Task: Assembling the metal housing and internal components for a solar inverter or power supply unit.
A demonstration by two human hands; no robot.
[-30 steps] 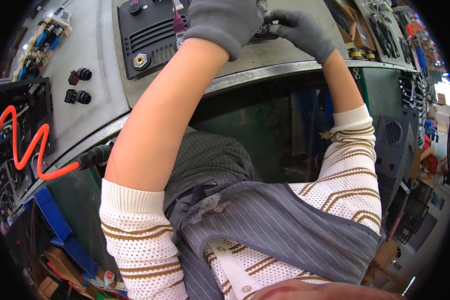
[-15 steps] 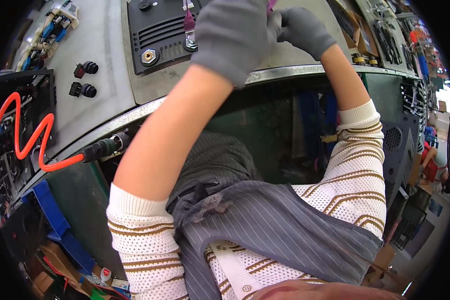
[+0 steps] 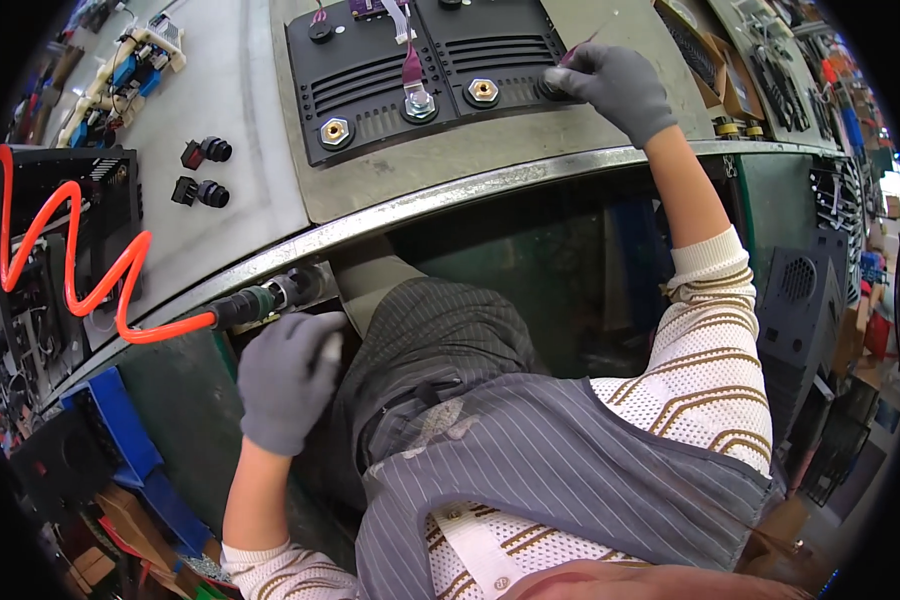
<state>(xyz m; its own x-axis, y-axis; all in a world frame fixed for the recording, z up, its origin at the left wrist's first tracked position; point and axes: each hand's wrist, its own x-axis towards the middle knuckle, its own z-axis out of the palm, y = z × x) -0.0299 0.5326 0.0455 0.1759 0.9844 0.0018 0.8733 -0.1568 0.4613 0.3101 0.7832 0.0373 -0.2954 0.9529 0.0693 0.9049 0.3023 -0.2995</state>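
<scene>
My right hand (image 3: 620,92), in a grey glove, is closed at the right edge of two black slotted panels (image 3: 365,92) lying side by side. Its thumb and fingers pinch at a dark round fitting (image 3: 550,88), mostly covered by the glove; a thin purple cable (image 3: 580,46) rises there. Hex nuts with brass centres (image 3: 483,92) sit in the panels. A purple ribbon cable (image 3: 412,68) ends at a metal fitting (image 3: 419,105). My left hand (image 3: 288,382), also gloved, is below the bench edge beside a compartment, its fingers curled; whatever they hold is hidden.
Black switches (image 3: 206,152) lie on the bench left of the panels. An orange coiled air hose (image 3: 75,225) runs to a connector (image 3: 245,305) by the bench's metal edge (image 3: 450,180). Blue bins (image 3: 120,420) stand lower left. Cardboard boxes (image 3: 735,90) sit at the right.
My left hand has drawn back from above the panels, down and left to below the bench edge. My right hand stays near the panels, which show more fully now.
</scene>
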